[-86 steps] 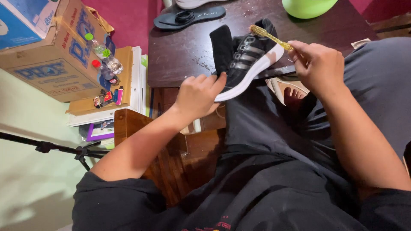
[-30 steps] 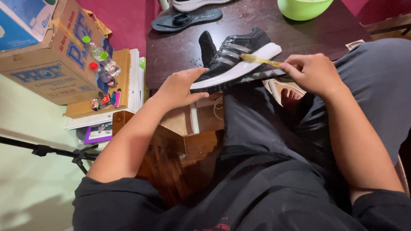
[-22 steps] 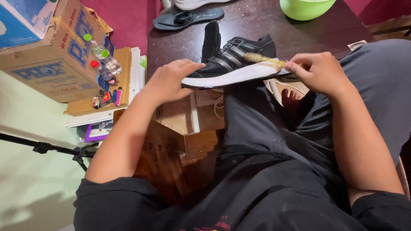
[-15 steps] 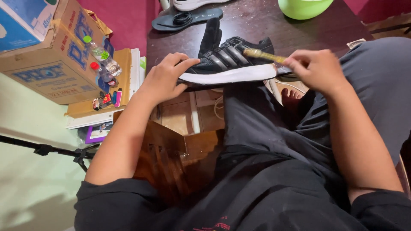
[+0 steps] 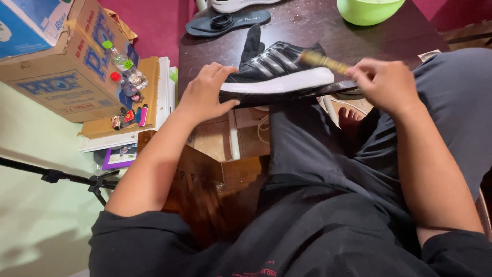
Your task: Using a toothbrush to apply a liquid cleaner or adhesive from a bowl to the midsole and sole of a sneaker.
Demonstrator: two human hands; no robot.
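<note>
A black sneaker (image 5: 279, 72) with white stripes and a white sole lies on its side across my knee, at the edge of a dark wooden table (image 5: 307, 31). My left hand (image 5: 205, 92) grips its toe end. My right hand (image 5: 387, 84) holds a yellow-handled brush (image 5: 323, 61), blurred, with its head against the sneaker's heel upper.
On the table lie a black insole (image 5: 228, 23), a green bowl (image 5: 369, 9) and part of a white shoe (image 5: 238, 4). To the left stand a cardboard box (image 5: 61, 61), two small bottles (image 5: 125, 66), stacked books (image 5: 148, 102) and a black tripod leg (image 5: 56, 177).
The sneaker has turned from sole-toward-me to lying flat on its side. My left hand shifted to the toe end. The brush has moved along the upper toward the heel.
</note>
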